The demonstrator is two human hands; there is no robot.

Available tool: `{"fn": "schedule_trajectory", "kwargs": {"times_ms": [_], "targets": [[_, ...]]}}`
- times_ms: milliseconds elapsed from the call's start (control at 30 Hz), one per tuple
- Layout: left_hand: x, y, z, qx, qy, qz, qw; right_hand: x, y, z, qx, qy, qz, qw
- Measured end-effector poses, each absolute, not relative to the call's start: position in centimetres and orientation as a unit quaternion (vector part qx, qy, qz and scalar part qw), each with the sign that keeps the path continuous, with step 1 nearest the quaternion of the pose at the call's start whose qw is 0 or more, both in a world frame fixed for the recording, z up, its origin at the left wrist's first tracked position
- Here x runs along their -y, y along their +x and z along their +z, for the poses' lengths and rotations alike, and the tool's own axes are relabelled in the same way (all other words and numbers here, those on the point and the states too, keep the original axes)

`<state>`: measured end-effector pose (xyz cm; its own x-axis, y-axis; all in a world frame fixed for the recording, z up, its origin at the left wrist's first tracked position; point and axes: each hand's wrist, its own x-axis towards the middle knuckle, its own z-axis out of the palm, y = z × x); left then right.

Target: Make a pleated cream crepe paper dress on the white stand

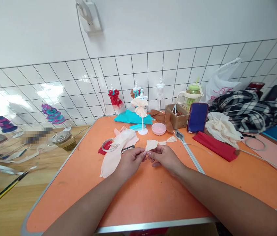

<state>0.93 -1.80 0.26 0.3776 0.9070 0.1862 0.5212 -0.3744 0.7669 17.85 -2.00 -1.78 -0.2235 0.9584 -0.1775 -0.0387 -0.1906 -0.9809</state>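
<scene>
Between my two hands is a small cream cloth piece [151, 145], its wide end fanned upward. My left hand [136, 158] pinches its lower edge from the left. From the right, my right hand [161, 157] pinches the same piece, the fingertips of both hands nearly touching. Just beyond stands a small white dress form [142, 126] with cream fabric gathered around it. More small cream pieces [171, 139] lie behind my right hand. A long pale cloth strip [114, 160] is spread beside my left forearm, near a roll ring [109, 145] over red cloth.
On the orange table [133, 200] are a pink bowl [158, 129], a cardboard box [177, 119], an upright phone [197, 117], tweezers [190, 152] and folded red cloth [215, 146]. Other dress forms stand by the tiled wall. A wooden table [8, 203] at left holds a jar [64, 141].
</scene>
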Motion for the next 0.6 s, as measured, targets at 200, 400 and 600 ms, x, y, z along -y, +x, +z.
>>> {"fn": "schedule_trajectory", "kwargs": {"times_ms": [200,400,600], "targets": [[1.79,0.48,0.74,-0.431,0.83,0.271,0.227,2.1,17.92,-1.58,0.48,-0.459,0.631,0.402],[1.7,0.23,0.46,-0.409,0.846,0.268,0.215,2.71,17.65,-1.29,0.415,-0.417,0.69,0.421],[1.75,0.3,0.18,-0.395,0.844,0.287,0.221,2.94,17.5,-1.45,0.392,-0.395,0.713,0.427]]}}
